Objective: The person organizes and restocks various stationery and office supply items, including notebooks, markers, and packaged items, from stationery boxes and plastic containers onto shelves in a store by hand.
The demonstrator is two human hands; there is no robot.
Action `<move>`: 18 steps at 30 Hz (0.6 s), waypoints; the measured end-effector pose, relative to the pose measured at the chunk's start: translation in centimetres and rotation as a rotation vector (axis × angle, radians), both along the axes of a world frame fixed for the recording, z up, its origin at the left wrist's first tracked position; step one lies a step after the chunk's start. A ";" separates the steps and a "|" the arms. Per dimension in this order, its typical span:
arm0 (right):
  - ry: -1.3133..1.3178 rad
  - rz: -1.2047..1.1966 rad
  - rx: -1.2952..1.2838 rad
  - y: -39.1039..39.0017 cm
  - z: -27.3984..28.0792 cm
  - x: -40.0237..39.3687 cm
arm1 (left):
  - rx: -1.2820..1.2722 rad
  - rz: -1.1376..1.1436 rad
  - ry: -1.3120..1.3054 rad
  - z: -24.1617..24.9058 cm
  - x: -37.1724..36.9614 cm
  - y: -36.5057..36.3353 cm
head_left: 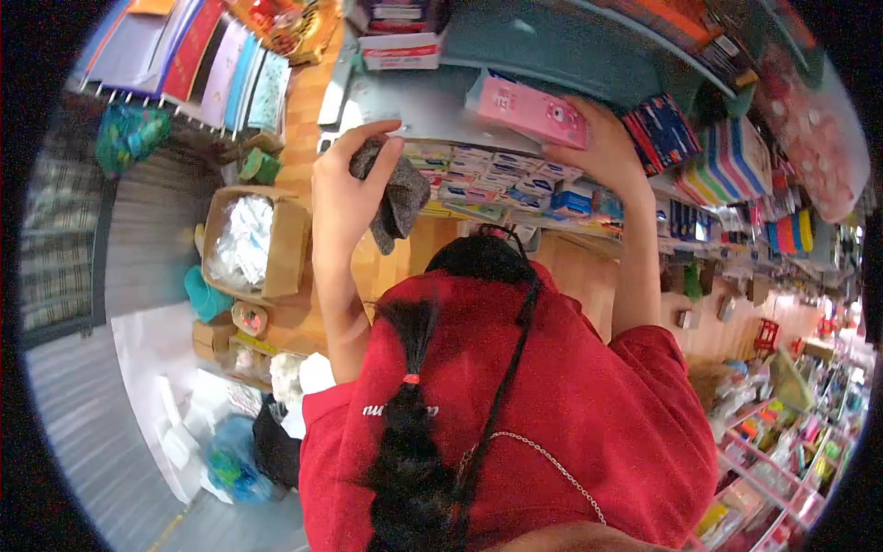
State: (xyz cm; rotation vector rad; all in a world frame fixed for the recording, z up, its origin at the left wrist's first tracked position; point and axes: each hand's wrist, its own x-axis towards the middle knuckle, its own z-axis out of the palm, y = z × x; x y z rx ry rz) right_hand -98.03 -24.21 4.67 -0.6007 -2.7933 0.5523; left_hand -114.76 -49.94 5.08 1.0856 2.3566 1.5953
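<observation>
A dark grey cloth (397, 195) hangs from my left hand (354, 184), pinched between thumb and fingers, over the left end of a grey shelf (414, 103). On that shelf my right hand (602, 147) grips the right end of a pink box (529, 110) with a cartoon face on it. The box lies tilted, its left end slightly blurred. Just right of my right hand are dark blue boxes (660, 133). Below the shelf edge sit rows of small packets (497, 175).
Striped stacked items (731, 166) stand on the right. A red and white box (400, 52) is at the shelf's back left. An open carton (294, 244) with plastic bags sits on the wooden floor at left. Colourful racks (782, 460) are at lower right.
</observation>
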 end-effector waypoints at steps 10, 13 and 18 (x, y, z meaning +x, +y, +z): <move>0.440 -0.281 0.259 1.4 5.5 7.0 | 0.219 0.090 0.711 0.4 1.0 5.8; 0.343 -0.223 0.268 4.0 5.4 7.8 | -0.192 -0.105 0.869 -1.5 0.5 8.7; 0.176 -0.176 0.253 4.7 5.5 8.3 | -0.199 -0.166 0.775 -1.8 1.1 9.6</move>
